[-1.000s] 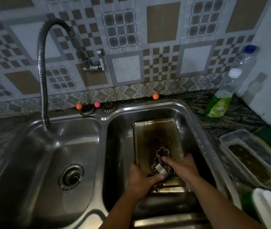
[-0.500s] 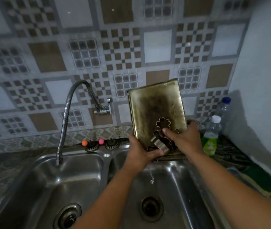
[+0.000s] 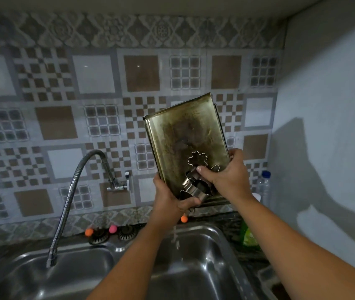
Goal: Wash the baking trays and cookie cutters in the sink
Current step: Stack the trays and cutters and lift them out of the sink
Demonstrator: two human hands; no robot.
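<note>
**Both hands hold the tray tilted above the sink**

Left hand (image 3: 170, 197) grips the lower left corner of the baking tray (image 3: 185, 137); right hand (image 3: 229, 173) grasps its lower right edge, thumb pinning the cookie cutters (image 3: 195, 182) against its face. It is raised over the right sink basin (image 3: 196, 267), nearly upright, long axis vertical, top leaning slightly left, stained face toward the camera. Water drips (image 3: 175, 238) below it.
</note>
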